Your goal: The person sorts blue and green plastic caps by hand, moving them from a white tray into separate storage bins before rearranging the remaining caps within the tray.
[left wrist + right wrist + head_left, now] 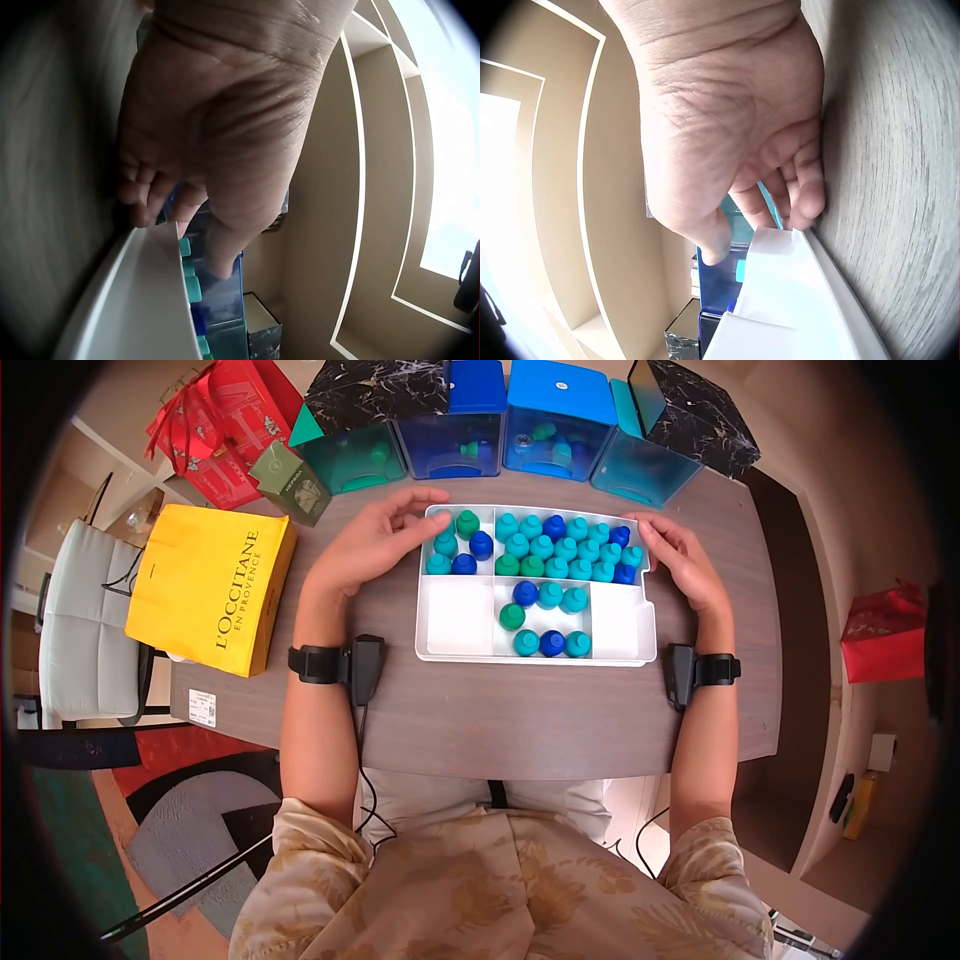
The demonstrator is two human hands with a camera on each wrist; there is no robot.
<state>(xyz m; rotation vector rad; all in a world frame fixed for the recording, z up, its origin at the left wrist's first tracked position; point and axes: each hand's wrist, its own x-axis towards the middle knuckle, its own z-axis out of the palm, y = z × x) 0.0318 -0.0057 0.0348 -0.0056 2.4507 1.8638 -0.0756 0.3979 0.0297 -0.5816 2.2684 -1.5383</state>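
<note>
A white divided tray (458, 617) lies on the table between both hands. Small bottle-shaped pieces in teal (550, 595), dark blue (525, 593) and green (512, 617) fill its back right compartment in rows. Others stand in the back left and front middle compartments; the front left and front right ones show bare white floors. My left hand (378, 540) grips the tray's back left corner, thumb over the rim and fingers along the outside. At the back right corner, my right hand (685, 560) holds the tray the same way, its fingers low beside the wall (772, 274).
Behind the tray stand several tinted bins, including a blue one (560, 410) and a teal one (640, 465), with black marbled boxes (700, 415) over some. A yellow bag (205, 590), a small green box (292, 482) and a red bag (225, 430) stand at the left.
</note>
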